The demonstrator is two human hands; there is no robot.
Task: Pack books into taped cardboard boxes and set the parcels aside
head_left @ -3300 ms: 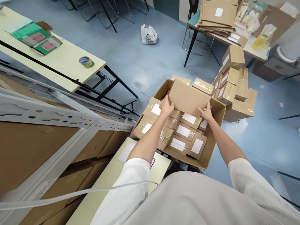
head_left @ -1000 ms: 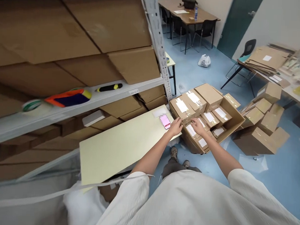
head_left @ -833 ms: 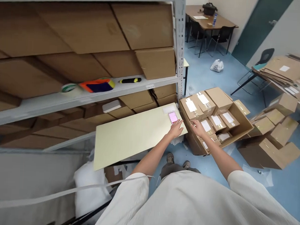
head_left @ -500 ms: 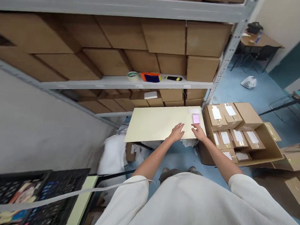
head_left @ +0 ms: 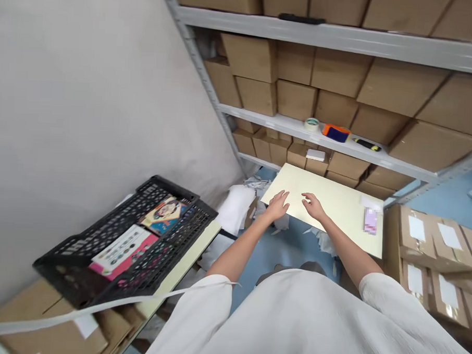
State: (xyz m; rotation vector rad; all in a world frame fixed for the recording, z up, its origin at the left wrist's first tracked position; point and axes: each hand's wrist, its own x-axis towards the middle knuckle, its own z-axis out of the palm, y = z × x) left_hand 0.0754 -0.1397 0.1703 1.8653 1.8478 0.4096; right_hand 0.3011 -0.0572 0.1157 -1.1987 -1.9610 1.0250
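Both arms reach forward over a pale yellow tabletop point(head_left: 328, 207). My left hand point(head_left: 277, 206) is above its left front edge, fingers apart, with nothing in it. Just to its right, my right hand point(head_left: 313, 205) hovers with fingers loosely bent and apart, also holding nothing. A small pink pad or packet point(head_left: 370, 220), blurred, lies at the table's right end beside a clear whitish piece point(head_left: 370, 202). Off to my left, a black plastic crate point(head_left: 151, 241) holds a colourful printed package point(head_left: 166, 214) and a pink-and-white one point(head_left: 125, 250).
Behind the table, a grey metal shelf point(head_left: 293, 126) bears brown cartons, a tape roll point(head_left: 312, 124), an orange-and-blue item point(head_left: 336, 133) and a yellow-black cutter point(head_left: 366, 144). Labelled cartons point(head_left: 417, 232) fill a large box at right. A white strap point(head_left: 109, 306) crosses lower left.
My view has swung left, bringing the crate fully into sight and shifting the table to the right. Both hands are now over the table's left part, away from the pink item.
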